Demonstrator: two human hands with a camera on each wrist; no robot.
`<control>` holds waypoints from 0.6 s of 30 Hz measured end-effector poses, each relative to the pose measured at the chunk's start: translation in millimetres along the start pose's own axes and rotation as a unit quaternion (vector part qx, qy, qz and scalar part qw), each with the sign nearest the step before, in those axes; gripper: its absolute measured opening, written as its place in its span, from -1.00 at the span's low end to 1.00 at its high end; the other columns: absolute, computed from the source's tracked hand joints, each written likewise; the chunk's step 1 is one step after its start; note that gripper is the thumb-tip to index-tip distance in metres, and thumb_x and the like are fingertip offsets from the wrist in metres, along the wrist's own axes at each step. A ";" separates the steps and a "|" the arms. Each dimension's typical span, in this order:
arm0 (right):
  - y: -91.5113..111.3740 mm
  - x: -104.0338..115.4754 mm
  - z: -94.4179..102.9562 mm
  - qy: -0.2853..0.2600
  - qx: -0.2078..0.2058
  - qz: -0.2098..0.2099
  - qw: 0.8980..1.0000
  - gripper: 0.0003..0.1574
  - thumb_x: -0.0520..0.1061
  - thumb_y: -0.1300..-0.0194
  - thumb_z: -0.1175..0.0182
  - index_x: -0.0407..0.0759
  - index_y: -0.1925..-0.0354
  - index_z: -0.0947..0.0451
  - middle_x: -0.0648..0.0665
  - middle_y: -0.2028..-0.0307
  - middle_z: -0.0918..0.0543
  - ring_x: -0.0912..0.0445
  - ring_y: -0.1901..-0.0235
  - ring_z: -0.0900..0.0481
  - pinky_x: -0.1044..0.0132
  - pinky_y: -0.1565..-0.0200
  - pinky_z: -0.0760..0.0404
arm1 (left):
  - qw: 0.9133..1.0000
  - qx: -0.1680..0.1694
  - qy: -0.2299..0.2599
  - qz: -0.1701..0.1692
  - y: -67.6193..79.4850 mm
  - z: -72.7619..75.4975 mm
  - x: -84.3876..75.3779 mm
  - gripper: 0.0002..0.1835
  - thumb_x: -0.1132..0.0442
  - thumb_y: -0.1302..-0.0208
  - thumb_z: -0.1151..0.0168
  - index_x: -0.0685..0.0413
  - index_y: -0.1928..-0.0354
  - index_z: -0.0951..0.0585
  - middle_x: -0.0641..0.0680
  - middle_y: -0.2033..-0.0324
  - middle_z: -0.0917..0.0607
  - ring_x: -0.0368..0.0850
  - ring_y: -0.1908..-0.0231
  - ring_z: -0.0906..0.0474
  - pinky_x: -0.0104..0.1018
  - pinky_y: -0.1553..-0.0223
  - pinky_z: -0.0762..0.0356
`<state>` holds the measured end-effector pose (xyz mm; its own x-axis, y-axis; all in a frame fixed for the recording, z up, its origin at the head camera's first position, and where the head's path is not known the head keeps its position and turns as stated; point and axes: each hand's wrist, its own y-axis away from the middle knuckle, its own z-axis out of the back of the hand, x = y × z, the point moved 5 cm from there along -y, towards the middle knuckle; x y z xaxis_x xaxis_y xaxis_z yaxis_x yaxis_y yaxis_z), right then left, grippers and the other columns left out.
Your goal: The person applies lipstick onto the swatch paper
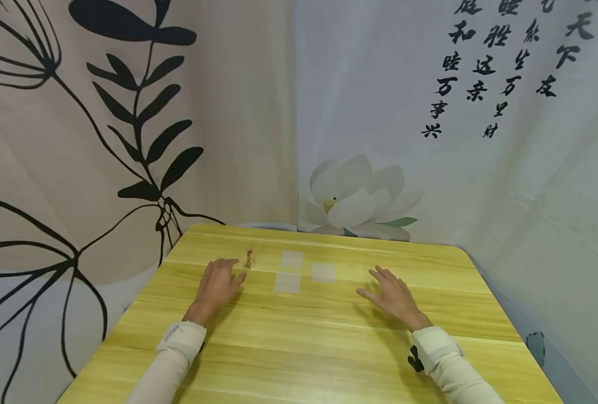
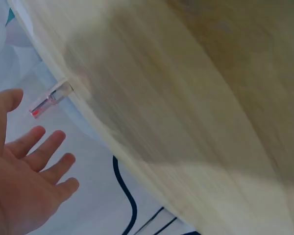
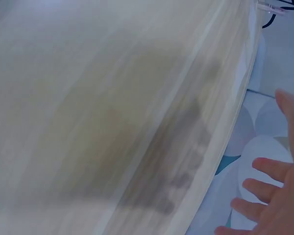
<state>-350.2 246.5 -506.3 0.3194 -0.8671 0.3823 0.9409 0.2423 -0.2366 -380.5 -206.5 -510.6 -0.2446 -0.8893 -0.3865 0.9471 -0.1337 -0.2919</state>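
A small clear tube-shaped thing with a red part inside (image 1: 250,258) stands upright toward the back left of the table; its exact kind cannot be made out. My left hand (image 1: 219,285) is just left of it, fingers spread and apart from it. In the left wrist view the same clear tube (image 2: 51,99) shows beyond the fingertips of the left hand (image 2: 32,171). Over the table's right half my right hand (image 1: 392,296) hovers with loosely spread fingers, holding nothing. Three pale squares lie between the hands: a back one (image 1: 292,258), a front one (image 1: 287,283) and a right one (image 1: 323,272).
The yellow wood-grain table (image 1: 299,348) has rounded back corners. Behind it hangs a cloth backdrop (image 1: 248,112) printed with plants, a lotus and written characters. Both forearms wear white sleeves (image 1: 182,339), and a black strap piece (image 1: 415,359) shows at the right wrist.
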 end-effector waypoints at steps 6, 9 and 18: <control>-4.0 13.0 0.8 -0.020 -0.035 0.036 0.999 -0.09 0.27 -0.34 -0.38 -0.33 -0.37 -0.50 -0.41 -0.38 -0.47 -0.34 -0.33 -0.46 -0.40 -0.30 -0.35 | 1.000 -0.024 0.009 0.001 -11.0 -4.2 1.6 -0.43 0.04 -0.46 -0.32 0.37 -0.27 -0.57 0.38 -0.17 -0.65 0.37 -0.25 -0.50 0.29 -0.35 -0.31; -6.4 19.7 1.9 -0.031 -0.047 0.048 0.997 -0.11 0.25 -0.33 -0.41 -0.31 -0.36 -0.51 -0.38 -0.34 -0.52 -0.32 -0.29 -0.51 -0.30 -0.27 -0.45 | 0.999 -0.024 0.020 0.008 -16.5 -6.2 -0.3 -0.43 0.05 -0.43 -0.36 0.38 -0.26 -0.58 0.38 -0.16 -0.66 0.37 -0.20 -0.55 0.25 -0.24 -0.46; -12.2 38.7 0.3 -0.056 -0.042 0.053 0.996 -0.14 0.26 -0.33 -0.40 -0.22 -0.38 -0.51 -0.30 -0.33 -0.56 -0.25 -0.28 -0.55 -0.22 -0.24 -0.52 | 0.999 -0.015 0.022 0.032 -32.2 -10.4 -6.6 -0.44 0.04 -0.42 -0.38 0.36 -0.24 -0.60 0.35 -0.11 -0.69 0.28 -0.03 -0.66 0.13 -0.04 -0.62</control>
<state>-349.3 210.1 -488.4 0.4309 -0.7837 0.4473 0.8904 0.2887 -0.3520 -411.5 -191.8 -507.8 -0.1940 -0.8749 -0.4438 0.9544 -0.0637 -0.2916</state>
